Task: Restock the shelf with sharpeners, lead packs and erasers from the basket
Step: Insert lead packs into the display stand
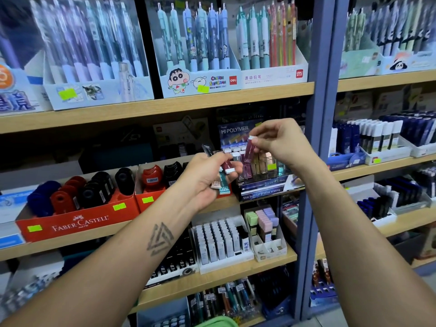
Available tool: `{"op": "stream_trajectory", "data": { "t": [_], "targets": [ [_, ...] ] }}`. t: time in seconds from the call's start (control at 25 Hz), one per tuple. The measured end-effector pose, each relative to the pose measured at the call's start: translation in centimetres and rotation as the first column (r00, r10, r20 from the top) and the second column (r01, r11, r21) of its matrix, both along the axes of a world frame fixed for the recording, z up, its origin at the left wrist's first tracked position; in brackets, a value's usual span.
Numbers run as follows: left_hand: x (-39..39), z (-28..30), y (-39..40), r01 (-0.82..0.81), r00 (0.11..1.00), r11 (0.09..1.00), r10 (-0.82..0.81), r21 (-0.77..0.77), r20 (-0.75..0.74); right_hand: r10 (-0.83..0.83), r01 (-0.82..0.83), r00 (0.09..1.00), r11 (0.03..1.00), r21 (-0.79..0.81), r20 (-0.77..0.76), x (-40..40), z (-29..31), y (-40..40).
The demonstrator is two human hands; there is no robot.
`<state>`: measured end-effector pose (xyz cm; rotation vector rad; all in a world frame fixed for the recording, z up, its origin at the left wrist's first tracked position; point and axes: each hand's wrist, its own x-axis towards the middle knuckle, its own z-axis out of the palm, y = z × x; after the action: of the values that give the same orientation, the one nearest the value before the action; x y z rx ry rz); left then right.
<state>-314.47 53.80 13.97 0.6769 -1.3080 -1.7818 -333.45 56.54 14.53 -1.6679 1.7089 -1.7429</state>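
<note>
Erasers occupy both hands in front of the middle shelf [165, 107]. Left hand [207, 178]: fingers curled around a small bundle of slim erasers [224, 178], held at chest level just left of the display stand [262, 185]. The bundle comprises one maroon sleeve with a white tip, one teal sleeve with a white tip, one pink-beige sleeve with a dotted pattern, and a dark one projecting upward behind the fingers. Right hand [280, 142]: thumb and fingertips pinch the white top end of a single maroon eraser [248, 149], which hangs nearly upright, slightly tilted, directly above the rows in the display stand. Its lower end carries a grid of white dots.

Display stand: dark, stepped, marked "HI-POLYMER" on the back card and "Slim body for precise erasing" on the front lip. It holds upright slim erasers in maroon, gold, pink and teal sleeves.

To the left, on the same shelf, a red carton [77, 223] marked "FABER-CASTELL" contains red, black and blue sharpeners [94, 192]. On the shelf below stands a white tray of lead packs [219, 241] in rows. A green basket rim [217, 323] is visible at the bottom edge.
</note>
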Motion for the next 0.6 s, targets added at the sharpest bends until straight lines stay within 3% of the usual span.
{"op": "stream_trajectory", "data": {
  "t": [0.12,0.2,0.28,0.36,0.44,0.52,0.6],
  "targets": [
    [0.0,-0.4,0.4,0.089,0.994,0.996,-0.088,0.012,-0.058,-0.083,0.091,0.980,0.995,0.036,-0.182,0.4,-0.3,-0.8],
    [0.1,-0.6,0.6,0.148,0.987,0.989,-0.147,0.013,-0.059,-0.166,0.209,0.890,0.976,0.058,-0.424,0.8,-0.4,-1.0],
    [0.2,-0.8,0.8,0.189,0.982,0.982,-0.190,-0.009,-0.025,-0.199,0.267,0.836,0.962,0.063,-0.511,1.2,-0.5,-1.3],
    [0.1,-1.1,0.7,0.198,0.980,0.979,-0.196,-0.055,0.035,-0.169,0.199,0.908,0.979,0.042,-0.382,1.4,-0.3,-1.1],
    [-0.2,-1.2,0.3,0.168,0.985,0.980,-0.163,-0.103,0.063,0.028,-0.023,0.996,0.997,0.072,-0.081,1.7,0.5,0.0],
    [-0.5,-1.2,-0.2,0.123,0.992,0.985,-0.118,-0.122,0.047,0.237,-0.251,0.966,0.953,0.168,0.103,1.9,1.2,1.2],
    [-0.8,-1.1,-0.4,0.103,0.995,0.987,-0.100,-0.119,0.030,0.370,-0.398,0.915,0.894,0.205,0.162,2.0,1.2,1.9]
  ]
}}
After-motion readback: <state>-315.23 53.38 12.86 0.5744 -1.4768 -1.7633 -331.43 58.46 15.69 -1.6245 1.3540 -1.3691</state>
